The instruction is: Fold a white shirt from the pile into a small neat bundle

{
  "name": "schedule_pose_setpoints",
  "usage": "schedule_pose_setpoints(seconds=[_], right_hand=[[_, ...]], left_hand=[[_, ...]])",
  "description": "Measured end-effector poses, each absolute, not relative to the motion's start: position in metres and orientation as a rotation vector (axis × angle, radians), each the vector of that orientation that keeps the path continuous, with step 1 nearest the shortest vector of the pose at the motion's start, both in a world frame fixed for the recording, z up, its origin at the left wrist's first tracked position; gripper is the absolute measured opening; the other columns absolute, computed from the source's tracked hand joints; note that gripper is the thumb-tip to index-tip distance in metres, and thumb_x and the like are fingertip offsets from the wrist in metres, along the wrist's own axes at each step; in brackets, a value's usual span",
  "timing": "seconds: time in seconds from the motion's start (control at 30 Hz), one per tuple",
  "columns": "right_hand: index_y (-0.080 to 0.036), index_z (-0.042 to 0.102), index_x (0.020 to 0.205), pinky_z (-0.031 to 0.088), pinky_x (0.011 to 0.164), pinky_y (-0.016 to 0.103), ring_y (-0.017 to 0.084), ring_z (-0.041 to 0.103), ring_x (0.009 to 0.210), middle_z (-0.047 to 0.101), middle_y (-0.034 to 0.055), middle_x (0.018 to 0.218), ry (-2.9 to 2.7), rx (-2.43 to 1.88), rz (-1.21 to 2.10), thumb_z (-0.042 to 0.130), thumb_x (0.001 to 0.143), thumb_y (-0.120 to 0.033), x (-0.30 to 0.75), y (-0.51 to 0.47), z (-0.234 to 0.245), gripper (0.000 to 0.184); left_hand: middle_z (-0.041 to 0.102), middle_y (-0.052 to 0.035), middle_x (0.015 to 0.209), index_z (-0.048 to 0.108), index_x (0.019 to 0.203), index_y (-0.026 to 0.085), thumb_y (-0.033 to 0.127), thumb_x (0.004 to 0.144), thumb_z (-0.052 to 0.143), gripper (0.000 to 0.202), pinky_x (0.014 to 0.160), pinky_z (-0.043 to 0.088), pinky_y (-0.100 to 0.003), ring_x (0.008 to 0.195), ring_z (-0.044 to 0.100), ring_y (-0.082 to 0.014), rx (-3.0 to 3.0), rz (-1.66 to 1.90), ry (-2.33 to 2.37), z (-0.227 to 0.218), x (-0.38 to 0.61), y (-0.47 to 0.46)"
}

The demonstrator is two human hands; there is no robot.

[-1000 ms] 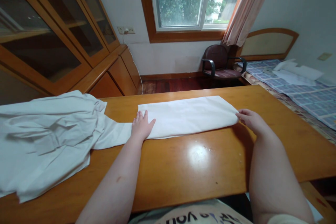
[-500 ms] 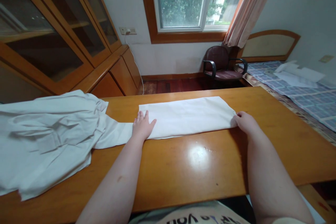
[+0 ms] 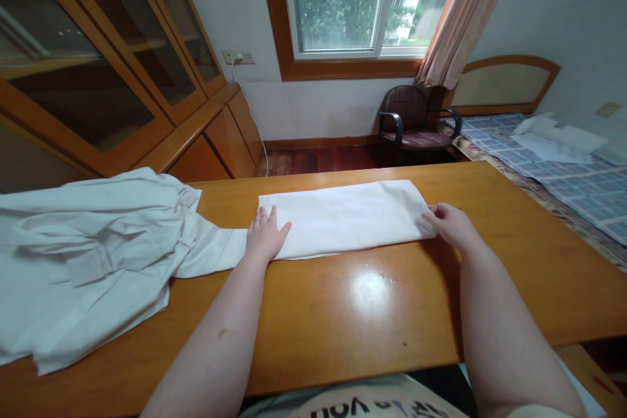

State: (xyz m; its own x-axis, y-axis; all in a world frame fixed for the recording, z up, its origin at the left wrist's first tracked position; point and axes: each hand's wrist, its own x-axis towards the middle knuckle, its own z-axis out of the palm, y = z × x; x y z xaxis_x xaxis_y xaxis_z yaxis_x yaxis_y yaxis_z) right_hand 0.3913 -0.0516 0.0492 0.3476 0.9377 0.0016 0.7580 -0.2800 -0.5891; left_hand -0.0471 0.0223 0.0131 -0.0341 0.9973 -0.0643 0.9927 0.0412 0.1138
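Observation:
A long white cloth [image 3: 343, 215] lies across the wooden table [image 3: 372, 313], its right part folded into a flat strip, its left part bunched in a loose heap [image 3: 83, 255]. My left hand [image 3: 266, 234] lies flat on the strip's left end, fingers stretched out, pressing it down. My right hand [image 3: 449, 223] is at the strip's right end, fingers curled onto the cloth's edge, which is pushed slightly inward and rumpled there.
Glass-door wooden cabinets [image 3: 98, 72] stand at the left. A dark armchair [image 3: 416, 121] sits under the window behind the table. A bed [image 3: 578, 176] with a checked cover and white bedding is at the right. The table's near half shows bare, glossy wood.
My right hand has slid left along the table, pushing the cloth's right end inward. My left hand has stayed flat in the same spot.

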Motion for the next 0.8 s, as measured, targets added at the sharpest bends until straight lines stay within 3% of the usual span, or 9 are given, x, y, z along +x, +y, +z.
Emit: schedule_pose_setpoints(seconds=[0.13,0.3,0.5,0.63,0.8], right_hand=[[-0.017,0.060,0.109,0.043,0.079,0.031,0.025,0.060,0.094,0.066,0.0095,0.107,-1.616,-2.118,0.572,0.055,0.076,-0.044,0.389,-0.046,0.041,0.043],[-0.013,0.055,0.124,0.042,0.087,0.034,0.029,0.057,0.105,0.060,0.0144,0.122,-1.606,-2.156,0.530,0.054,0.078,-0.044,0.386,-0.040,0.031,0.055],[-0.012,0.066,0.104,0.044,0.072,0.029,0.024,0.062,0.087,0.069,0.0126,0.096,-1.388,-2.162,0.472,0.038,0.086,-0.048,0.382,-0.032,0.027,0.050],[-0.011,0.071,0.097,0.043,0.068,0.030,0.026,0.062,0.083,0.070,0.0153,0.090,-1.205,-2.346,0.252,0.046,0.081,-0.048,0.391,-0.033,0.029,0.047],[-0.014,0.073,0.089,0.040,0.063,0.030,0.025,0.061,0.077,0.070,0.0142,0.084,-1.177,-2.437,0.260,0.050,0.078,-0.050,0.398,-0.038,0.037,0.044]], left_hand=[[0.015,-0.0189,0.152,0.023,0.146,0.013,0.060,0.086,0.028,0.076,0.111,0.019,-0.044,0.140,0.013,-0.0296,2.097,0.056,2.172,0.013,-0.047,0.022],[0.017,-0.0190,0.152,0.024,0.146,0.013,0.059,0.086,0.030,0.075,0.111,0.020,-0.044,0.140,0.015,-0.0304,2.116,0.059,2.175,0.012,-0.047,0.023],[0.018,-0.0179,0.152,0.024,0.146,0.014,0.059,0.086,0.030,0.075,0.111,0.020,-0.044,0.140,0.016,-0.0294,2.120,0.061,2.180,0.011,-0.048,0.023],[0.018,-0.0186,0.152,0.024,0.146,0.013,0.059,0.086,0.030,0.075,0.111,0.020,-0.044,0.140,0.015,-0.0296,2.122,0.064,2.176,0.011,-0.048,0.024],[0.017,-0.0204,0.151,0.023,0.146,0.013,0.060,0.086,0.030,0.076,0.111,0.020,-0.044,0.140,0.015,-0.0301,2.113,0.062,2.169,0.012,-0.047,0.024]])
